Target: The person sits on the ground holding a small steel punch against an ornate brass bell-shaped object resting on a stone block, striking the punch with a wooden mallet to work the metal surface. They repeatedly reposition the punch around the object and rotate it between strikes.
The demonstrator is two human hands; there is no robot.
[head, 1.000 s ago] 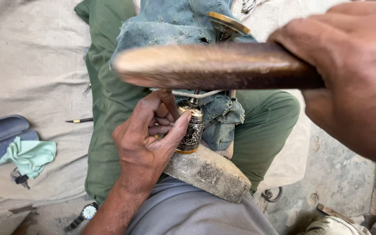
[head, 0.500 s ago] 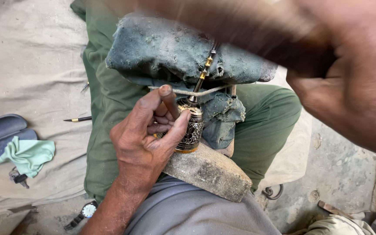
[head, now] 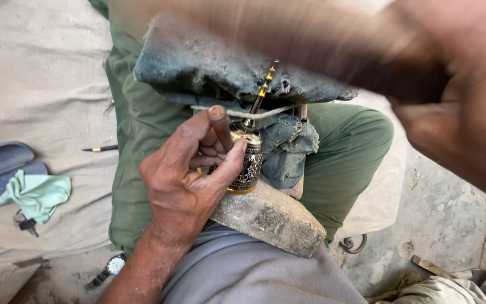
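Cloth point(head: 40, 84), pale and creased, covers the ground on the left, and a green trouser leg point(head: 142, 163) runs down the middle of the view. Across the top a blurred wooden striker point(head: 288, 45) sweeps in the right hand point(head: 457, 118), which fills the upper right corner, its fingers closed around the handle. A second ago the striker was sharp and level just above the work; half a second ago it had lifted and smeared; now it is a long streak higher across the frame, so the swing goes on and the hammering looks to be mid-stroke, not finished.

Below it sits a grey-blue padded block point(head: 220, 67), bound with a cord point(head: 237, 112), over a stone slab point(head: 271, 217) that rests on the lap. The left hand point(head: 187, 180) has kept its place through all three pictures: wrist coming up from the lower left, palm turned inward, fingers curled and the thumb pressed round a small engraved metal cylinder point(head: 247, 169), dark with a brass rim, standing on the slab against the padded block. The fingers also pinch a thin brown punch point(head: 220, 128) set on the cylinder's top. A slim gold-banded rod point(head: 261, 93) rises slanting from the cylinder.

Further left lie a dark case point(head: 1, 163), a mint-green rag point(head: 35, 194), a pencil point(head: 99, 149) and a wristwatch point(head: 111, 267).
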